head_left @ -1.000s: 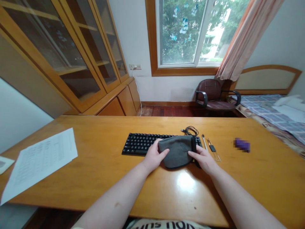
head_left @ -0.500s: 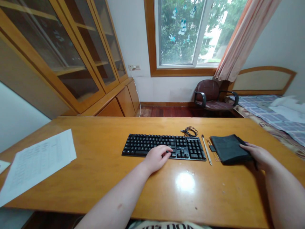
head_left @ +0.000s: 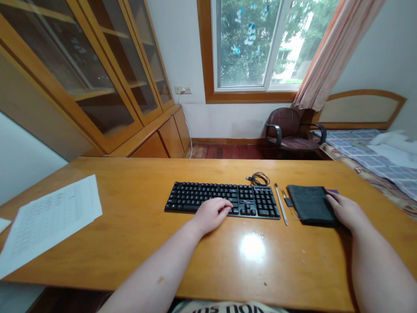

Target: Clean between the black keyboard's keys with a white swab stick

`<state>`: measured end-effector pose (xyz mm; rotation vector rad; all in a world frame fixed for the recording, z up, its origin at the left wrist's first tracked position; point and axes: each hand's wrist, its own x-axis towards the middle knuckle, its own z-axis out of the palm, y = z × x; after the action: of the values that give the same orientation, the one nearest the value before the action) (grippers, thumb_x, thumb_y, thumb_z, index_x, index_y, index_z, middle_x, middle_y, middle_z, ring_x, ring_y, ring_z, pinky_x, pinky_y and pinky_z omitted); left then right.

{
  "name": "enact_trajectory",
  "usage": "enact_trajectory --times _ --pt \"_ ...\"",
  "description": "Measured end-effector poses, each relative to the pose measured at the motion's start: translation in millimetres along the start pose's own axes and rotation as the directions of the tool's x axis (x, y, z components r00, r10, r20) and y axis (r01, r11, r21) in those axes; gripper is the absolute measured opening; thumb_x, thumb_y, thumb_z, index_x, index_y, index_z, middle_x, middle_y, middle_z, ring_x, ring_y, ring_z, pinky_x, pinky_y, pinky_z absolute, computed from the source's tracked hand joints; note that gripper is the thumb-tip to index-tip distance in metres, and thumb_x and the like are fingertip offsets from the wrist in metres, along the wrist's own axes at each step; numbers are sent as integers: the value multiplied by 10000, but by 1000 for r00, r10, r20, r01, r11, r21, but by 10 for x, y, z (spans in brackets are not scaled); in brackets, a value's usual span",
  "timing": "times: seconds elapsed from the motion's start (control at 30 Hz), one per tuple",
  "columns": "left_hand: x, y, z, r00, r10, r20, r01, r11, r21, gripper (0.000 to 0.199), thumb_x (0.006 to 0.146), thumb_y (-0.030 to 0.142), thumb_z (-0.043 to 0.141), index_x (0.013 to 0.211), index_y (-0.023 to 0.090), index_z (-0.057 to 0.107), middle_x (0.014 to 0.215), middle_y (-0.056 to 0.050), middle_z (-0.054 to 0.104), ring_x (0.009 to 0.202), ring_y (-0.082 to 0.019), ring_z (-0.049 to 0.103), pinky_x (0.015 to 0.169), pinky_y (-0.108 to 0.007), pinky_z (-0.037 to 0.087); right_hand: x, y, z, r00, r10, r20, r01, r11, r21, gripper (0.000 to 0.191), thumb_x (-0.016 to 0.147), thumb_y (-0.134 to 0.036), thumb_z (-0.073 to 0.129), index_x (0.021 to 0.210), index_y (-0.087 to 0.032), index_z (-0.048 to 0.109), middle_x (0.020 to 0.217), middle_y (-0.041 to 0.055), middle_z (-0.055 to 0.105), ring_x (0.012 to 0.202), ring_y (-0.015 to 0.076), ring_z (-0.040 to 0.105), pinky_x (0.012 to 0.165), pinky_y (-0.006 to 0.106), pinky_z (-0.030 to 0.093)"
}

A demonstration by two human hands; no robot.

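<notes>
Pouch (head_left: pixel 309 206) lay flat on desk (head_left: pixel 130 217) at kbd's (head_left: pixel 189 193) 3 o'clock, R hand (head_left: pixel 350 213) gripping its 3 o'clock edge; placing looked approx. done, release not yet. L hand (head_left: pixel 211 216), fingers loosely curled round nothing visible, rested at kbd. Stick (head_left: pixel 281 205) lay btwn kbd & pouch.

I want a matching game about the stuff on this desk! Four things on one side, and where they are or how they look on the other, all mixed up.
1. pouch | A. loosely coiled
2. cable | B. partly hidden by the left hand
3. papers | C. white, at the desk's left end
4. keyboard | D. dark, with the right hand at its edge

Pairs: 1-D, 2-A, 3-C, 4-B
</notes>
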<state>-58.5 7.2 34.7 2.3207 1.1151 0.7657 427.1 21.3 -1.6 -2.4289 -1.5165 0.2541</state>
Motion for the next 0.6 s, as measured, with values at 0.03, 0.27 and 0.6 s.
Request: enact_trajectory --times 0.03,0.27,0.6 --pt "0 0 1 1000 1 3 -1 1000 2 182 883 252 463 928 230 638 952 8 676 905 -133 608 819 -250 448 11 26 8 998 58 5 -58 998 -36 583 833 -500 283 1230 -183 570 1222 174 574 1115 335 527 857 429 431" --pt "4 -2 1 1000 -17 2 17 1000 8 184 880 254 467 925 231 643 960 10 679 906 -133 611 818 -249 452 -16 304 -66 925 351 -148 -369 922 -118 513 762 -494 381 1063 -211 685 1116 236 608 1015 393 559 719 469 448" --pt "8 -3 1 1000 -24 14 24 1000 2 189 880 256 466 929 231 647 961 10 679 905 -134 611 814 -248 455 86 296 -153 853 507 -121 -521 841 -146 648 632 -592 525 1070 -131 649 1033 296 613 1002 444 562 711 498 465"
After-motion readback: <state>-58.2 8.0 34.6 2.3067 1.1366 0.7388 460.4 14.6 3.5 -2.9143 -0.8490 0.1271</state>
